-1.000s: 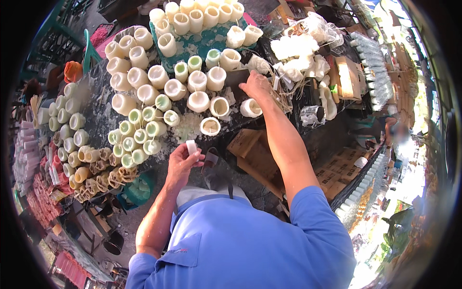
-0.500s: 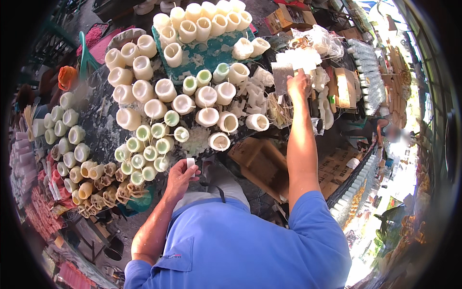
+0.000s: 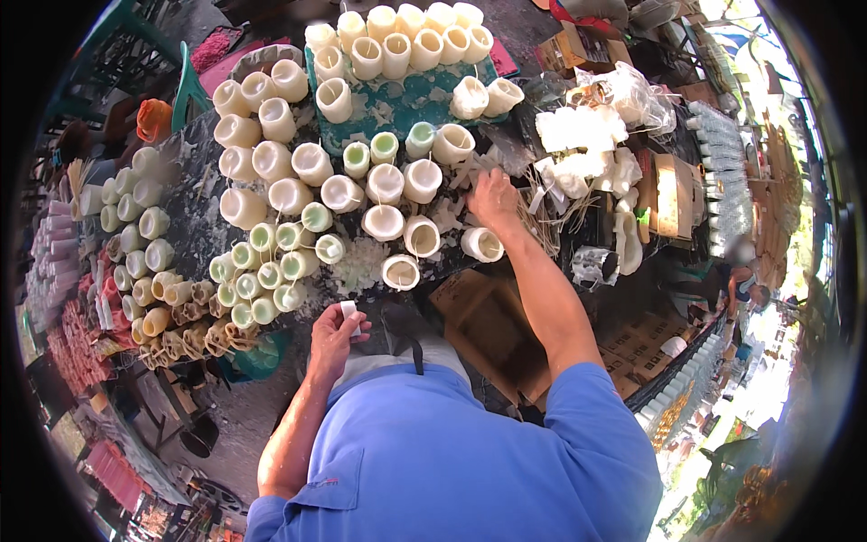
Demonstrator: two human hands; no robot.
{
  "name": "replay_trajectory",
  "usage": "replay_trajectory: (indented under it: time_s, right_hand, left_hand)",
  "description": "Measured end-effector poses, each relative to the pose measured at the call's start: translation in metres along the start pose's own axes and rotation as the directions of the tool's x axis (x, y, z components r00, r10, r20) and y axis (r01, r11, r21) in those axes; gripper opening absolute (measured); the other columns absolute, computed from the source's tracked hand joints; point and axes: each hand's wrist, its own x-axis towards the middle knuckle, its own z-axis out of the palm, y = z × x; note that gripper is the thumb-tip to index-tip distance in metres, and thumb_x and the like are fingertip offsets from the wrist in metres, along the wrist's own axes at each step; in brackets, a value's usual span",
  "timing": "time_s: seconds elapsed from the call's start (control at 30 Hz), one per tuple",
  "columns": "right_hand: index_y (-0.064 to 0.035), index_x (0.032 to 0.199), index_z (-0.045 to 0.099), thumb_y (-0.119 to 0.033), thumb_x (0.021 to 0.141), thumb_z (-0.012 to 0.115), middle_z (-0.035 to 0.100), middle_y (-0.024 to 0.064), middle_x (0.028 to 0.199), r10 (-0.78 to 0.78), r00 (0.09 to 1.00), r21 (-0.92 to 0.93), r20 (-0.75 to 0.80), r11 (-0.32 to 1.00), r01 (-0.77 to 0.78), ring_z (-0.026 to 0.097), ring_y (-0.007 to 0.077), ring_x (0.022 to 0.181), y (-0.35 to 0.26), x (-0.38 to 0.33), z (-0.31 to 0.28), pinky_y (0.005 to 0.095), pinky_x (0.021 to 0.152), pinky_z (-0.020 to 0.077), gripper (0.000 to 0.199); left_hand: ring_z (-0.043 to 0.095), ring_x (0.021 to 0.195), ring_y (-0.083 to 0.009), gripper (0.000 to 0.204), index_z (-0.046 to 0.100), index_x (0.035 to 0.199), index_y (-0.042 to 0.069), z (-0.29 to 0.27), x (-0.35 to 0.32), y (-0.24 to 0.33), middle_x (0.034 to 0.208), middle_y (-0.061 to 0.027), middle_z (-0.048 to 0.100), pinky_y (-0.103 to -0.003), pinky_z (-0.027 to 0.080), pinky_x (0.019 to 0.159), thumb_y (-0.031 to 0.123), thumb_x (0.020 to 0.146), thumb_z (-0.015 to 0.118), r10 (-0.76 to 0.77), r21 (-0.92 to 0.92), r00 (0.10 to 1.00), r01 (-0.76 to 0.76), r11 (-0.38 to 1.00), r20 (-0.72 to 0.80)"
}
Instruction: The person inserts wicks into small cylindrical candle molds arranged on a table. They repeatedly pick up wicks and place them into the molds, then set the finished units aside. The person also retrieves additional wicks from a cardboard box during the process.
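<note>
Pinching a blocky white piece (image 3: 349, 313)

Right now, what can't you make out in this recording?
All in the head view:
Whatever lies under the right hand: covered by that hand.
Part of the small white piece in the left hand: hidden by its grip.
The blue shirt's upper part: cut off by the lower edge.
</note>
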Motion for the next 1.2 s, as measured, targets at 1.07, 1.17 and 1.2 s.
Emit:
replay_trajectory:
  time_s: [1.07,1.17,1.2]
  right_hand:
    - [-0.0004,0.153,0.049,-0.035,0.110,0.066,0.069,0.0124,0.106,-0.575,0.808,0.707,0.125,-0.520,-0.479,0.066,0.0187,0.083,-0.069,-0.148,-0.100,0.0352,0.067,0.0566,0.058]
    - [-0.0023,0.154,0.044,-0.031,0.111,0.066,0.072,0.0123,0.107,-0.637,0.736,0.722,0.228,-0.397,-0.567,0.070,0.0162,0.085,-0.105,-0.187,-0.094,0.0313,0.068,0.0577,0.056]
    - [-0.0030,0.152,0.044,-0.026,0.112,0.066,0.073,0.0112,0.106,-0.638,0.728,0.724,0.252,-0.375,-0.579,0.070,0.0135,0.086,-0.114,-0.194,-0.091,0.0282,0.068,0.0580,0.051]
  left_hand:
    - [0.068,0.091,-0.0107,0.033,0.067,0.124,0.000,0.077,-0.013,0.084,0.108,-0.0038,0.073,-0.028,0.057,0.080,0.014,0.097,0.082,0.373,-0.058,0.908,-0.369,0.928,0.191]
    - [0.071,0.092,-0.0115,0.027,0.068,0.121,0.002,0.076,-0.016,0.077,0.106,-0.0051,0.075,-0.030,0.058,0.083,0.009,0.098,0.081,0.407,-0.304,0.872,-0.324,0.896,0.270]
    - [0.071,0.094,-0.0121,0.028,0.067,0.123,0.002,0.071,-0.017,0.073,0.108,-0.0051,0.075,-0.030,0.058,0.085,0.008,0.098,0.081,0.377,-0.296,0.896,-0.303,0.906,0.234]
